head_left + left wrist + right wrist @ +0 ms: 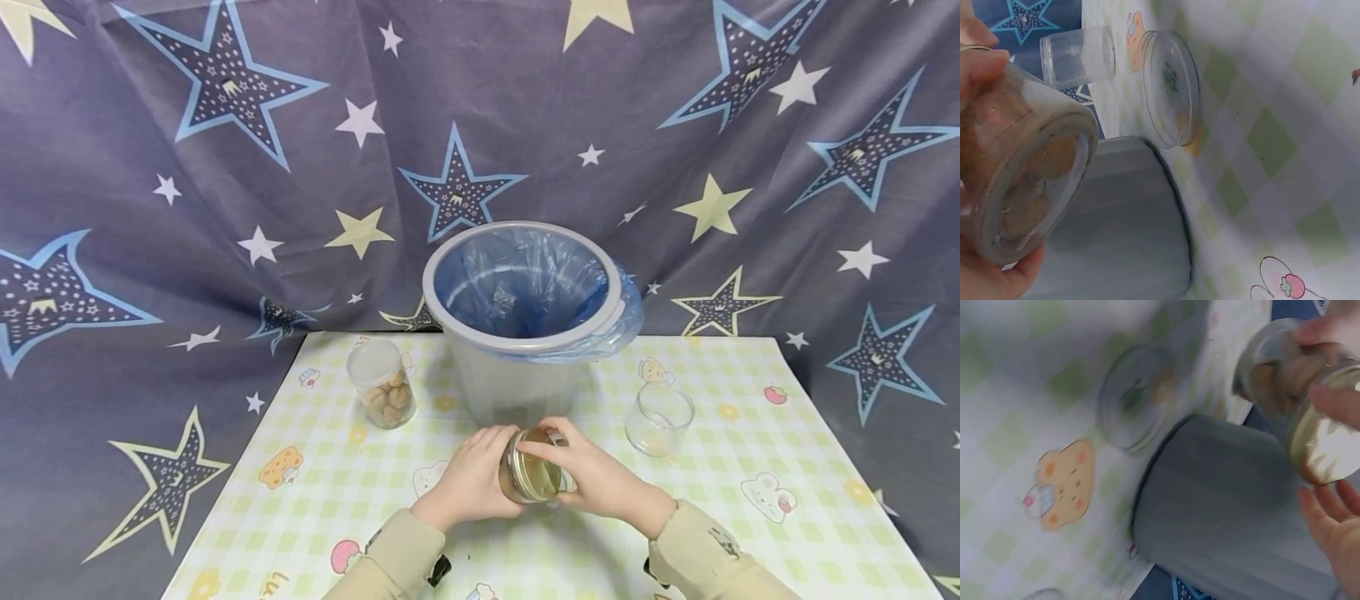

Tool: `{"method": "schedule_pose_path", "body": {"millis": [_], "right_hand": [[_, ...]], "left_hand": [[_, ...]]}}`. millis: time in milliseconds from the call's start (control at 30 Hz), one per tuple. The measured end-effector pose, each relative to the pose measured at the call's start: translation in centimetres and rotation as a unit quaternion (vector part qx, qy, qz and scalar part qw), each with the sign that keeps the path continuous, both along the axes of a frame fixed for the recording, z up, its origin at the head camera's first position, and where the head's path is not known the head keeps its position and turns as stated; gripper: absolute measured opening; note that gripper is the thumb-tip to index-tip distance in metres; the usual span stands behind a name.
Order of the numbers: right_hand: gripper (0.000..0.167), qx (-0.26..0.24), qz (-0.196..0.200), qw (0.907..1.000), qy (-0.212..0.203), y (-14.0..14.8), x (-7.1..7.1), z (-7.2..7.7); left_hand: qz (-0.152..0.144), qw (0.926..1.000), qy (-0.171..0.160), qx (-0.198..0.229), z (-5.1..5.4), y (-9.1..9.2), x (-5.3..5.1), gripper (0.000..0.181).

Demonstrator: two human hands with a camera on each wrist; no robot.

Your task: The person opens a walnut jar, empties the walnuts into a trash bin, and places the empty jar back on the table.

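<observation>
Above the table, in front of the bin, my left hand (476, 475) grips the body of a clear glass jar (1029, 169) with a gold-coloured lid (534, 471). The jar is tilted, its lid end toward my right hand (600, 479). The fingers and thumb of that hand hold the lid by its rim. Brownish tones show through the jar's base in the left wrist view, but its contents cannot be told apart clearly. Below the hands a flat clear round lid (1171, 90) lies on the tablecloth; in the head view the hands mostly hide it.
A grey bin (502, 383) lined with a blue bag (517, 283) stands behind the hands. Left of it is a clear lidded container (382, 387) of round brown nuts, apparently walnuts. An open clear jar (660, 421) stands at the right on the checked tablecloth (315, 517).
</observation>
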State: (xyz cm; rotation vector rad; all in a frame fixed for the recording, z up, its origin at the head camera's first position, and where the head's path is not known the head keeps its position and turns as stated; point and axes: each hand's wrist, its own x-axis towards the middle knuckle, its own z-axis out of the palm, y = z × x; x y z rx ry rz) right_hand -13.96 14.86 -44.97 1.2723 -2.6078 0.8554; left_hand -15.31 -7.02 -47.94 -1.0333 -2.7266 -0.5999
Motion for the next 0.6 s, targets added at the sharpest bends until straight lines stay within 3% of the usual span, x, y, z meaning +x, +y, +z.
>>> {"method": "schedule_pose_path", "body": {"millis": [133,200,333,433,500,600], "right_hand": [[0.090,-0.016,-0.018,0.9983,-0.053,0.9,0.0,-0.2],[0.088,-0.042,-0.041,0.9929,-0.104,1.3,-0.2,-0.2],[0.073,-0.096,-0.096,0.9686,-0.208,1.4,-0.3,0.1],[0.069,-0.101,-0.137,0.9478,-0.269,0.8,-0.2,0.5],[0.071,-0.082,-0.162,0.9412,-0.285,0.2,-0.1,0.7],[0.071,-0.053,-0.188,0.9397,-0.281,-0.6,0.0,0.7]], "left_hand": [[0.001,0.9998,-0.009,0.019,-0.1,0.1,0.1,0.095],[0.005,0.9997,-0.010,0.021,-0.1,0.1,0.1,0.095],[0.020,0.9997,0.004,0.011,-0.3,0.4,0.3,0.095],[0.028,0.9994,0.018,0.006,-0.4,0.7,0.5,0.095],[0.032,0.9991,0.026,0.003,-0.4,0.9,0.6,0.095],[0.035,0.9987,0.036,-0.002,-0.4,1.2,0.7,0.094]]}}
